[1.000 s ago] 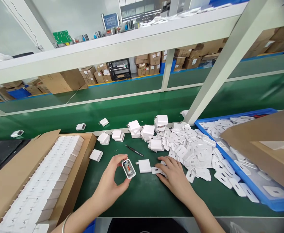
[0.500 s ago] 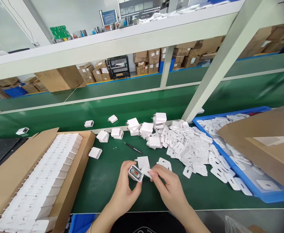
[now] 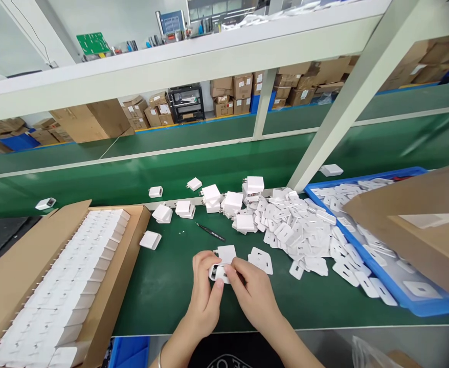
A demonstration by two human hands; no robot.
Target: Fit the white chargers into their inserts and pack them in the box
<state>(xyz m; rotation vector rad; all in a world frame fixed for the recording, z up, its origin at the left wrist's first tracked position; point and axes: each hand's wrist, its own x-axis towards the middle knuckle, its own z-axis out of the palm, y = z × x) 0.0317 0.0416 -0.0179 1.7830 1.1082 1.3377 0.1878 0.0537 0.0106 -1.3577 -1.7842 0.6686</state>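
Note:
My left hand (image 3: 205, 291) grips a white charger housing (image 3: 211, 272), its open end turned toward me. With thumb and fingertips, my right hand (image 3: 253, 289) holds a small white cover plate (image 3: 221, 274) with a slot against that open end. The plate covers part of the opening; a dark gap shows on its left side. Just beyond my fingers lies another white charger (image 3: 226, 253) on the green tabletop (image 3: 163, 301). Some loose cover plates (image 3: 261, 260) rest to the right of it. A black pen-like tool (image 3: 210, 232) lies farther back.
On the left stands a cardboard box (image 3: 109, 286) filled with rows of chargers. A large heap of cover plates (image 3: 301, 235) spreads toward a blue tray (image 3: 362, 255) on the right. More chargers (image 3: 232, 203) sit along the back edge, and others on the green belt (image 3: 94, 179) behind.
My right hand has moved left and brought the cover plate onto the housing's open end, which my left hand has turned slightly. Chargers on the belt behind have shifted right.

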